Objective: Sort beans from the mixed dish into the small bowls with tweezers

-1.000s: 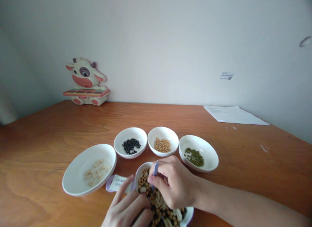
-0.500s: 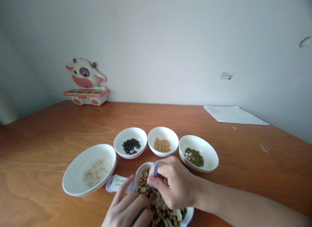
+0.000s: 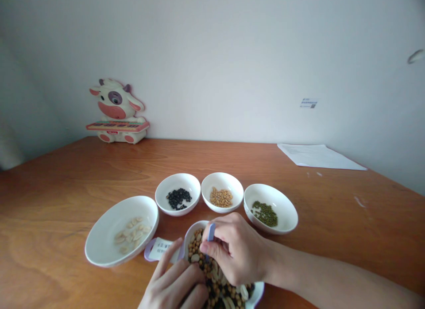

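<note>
My right hand (image 3: 237, 251) is closed around slim blue tweezers (image 3: 211, 233), held upright over a scalloped dish (image 3: 257, 295) with a pale rim. Mixed beans (image 3: 217, 291) fill the dish: tan, dark and white flat ones. The tips of the tweezers are largely hidden by the hand and beans. On the dish's left side, my left hand (image 3: 179, 282) has its fingers curled over the edge, the index finger stretched along the purple handle (image 3: 149, 249). A white label (image 3: 161, 248) is stuck on that handle. The left thumb is out of sight.
Behind the dish stand white bowls: one with white flat beans (image 3: 133, 234) at left, then black beans (image 3: 179, 198), yellow soybeans (image 3: 221, 197) and green mung beans (image 3: 264, 214). A cow toy keyboard (image 3: 117, 114) and paper sheets (image 3: 320, 156) lie along the wall.
Almost nothing differs. My right hand and the tweezers have shifted by only a hair, and my left hand stays in place.
</note>
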### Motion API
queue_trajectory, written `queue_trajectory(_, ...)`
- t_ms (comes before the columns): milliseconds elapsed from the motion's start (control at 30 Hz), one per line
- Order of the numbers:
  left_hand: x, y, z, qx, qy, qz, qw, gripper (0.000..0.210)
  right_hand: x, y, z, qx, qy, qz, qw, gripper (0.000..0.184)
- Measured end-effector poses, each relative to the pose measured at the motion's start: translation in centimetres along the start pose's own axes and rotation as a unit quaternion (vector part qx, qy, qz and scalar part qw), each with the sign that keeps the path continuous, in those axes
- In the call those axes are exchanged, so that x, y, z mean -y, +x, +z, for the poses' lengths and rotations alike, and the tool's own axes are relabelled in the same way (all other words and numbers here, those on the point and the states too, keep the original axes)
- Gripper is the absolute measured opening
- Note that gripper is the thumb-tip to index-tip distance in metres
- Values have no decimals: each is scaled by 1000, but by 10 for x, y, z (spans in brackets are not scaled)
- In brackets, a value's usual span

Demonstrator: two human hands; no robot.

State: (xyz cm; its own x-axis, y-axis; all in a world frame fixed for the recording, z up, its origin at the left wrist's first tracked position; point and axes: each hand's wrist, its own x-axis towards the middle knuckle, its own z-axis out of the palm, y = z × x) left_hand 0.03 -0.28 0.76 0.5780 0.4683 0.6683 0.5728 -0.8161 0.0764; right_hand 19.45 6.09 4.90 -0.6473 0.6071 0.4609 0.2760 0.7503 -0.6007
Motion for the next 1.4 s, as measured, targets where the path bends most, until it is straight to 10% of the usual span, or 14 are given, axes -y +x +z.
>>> queue_trajectory(1400, 0, 4, -1, -10, 19, 0, 1000, 39, 1, 0, -1, 1, 17, -17, 1000, 21)
